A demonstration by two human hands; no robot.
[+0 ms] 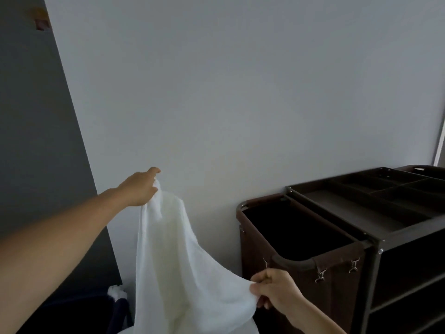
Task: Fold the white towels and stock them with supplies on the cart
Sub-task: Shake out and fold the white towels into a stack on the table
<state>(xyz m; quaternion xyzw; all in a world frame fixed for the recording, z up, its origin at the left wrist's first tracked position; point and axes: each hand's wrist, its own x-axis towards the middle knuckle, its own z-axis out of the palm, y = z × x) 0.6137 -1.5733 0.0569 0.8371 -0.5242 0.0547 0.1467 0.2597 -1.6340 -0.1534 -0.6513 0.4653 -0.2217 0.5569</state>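
The person is standing close to a plain pale wall (240, 80) with a white towel (173, 256) stretched in the air between both hands. The left hand (140, 186) is raised and reaching forward, its fingers closed in a pinch on the top corner of the cloth, so the towel hangs down from there in a long loose drape. The right hand (274, 291) is lower and nearer the body, fingers curled and pinching another edge of the same towel, pulling it out sideways. The bottom of the towel runs off the lower edge of view, so I cannot tell how far it hangs.

To the right stands the dark housekeeping cart (385, 237). Its divided top tray (395, 186) looks bare, its shelves below are in shadow, and a brown laundry bag (298, 237) hangs open at the cart's left end, just beside the right hand. Low at the left, a bit of white cloth (116, 291) shows over a dark bin (120, 309), probably more towels waiting.

My reading is that this is the opening of a fold: the towel is being spread, not yet creased. The next move would call for finding the matching corners, pulling the edge taut and level, then bringing the hands together so the halves meet evenly. Nothing appears stocked on the cart yet.
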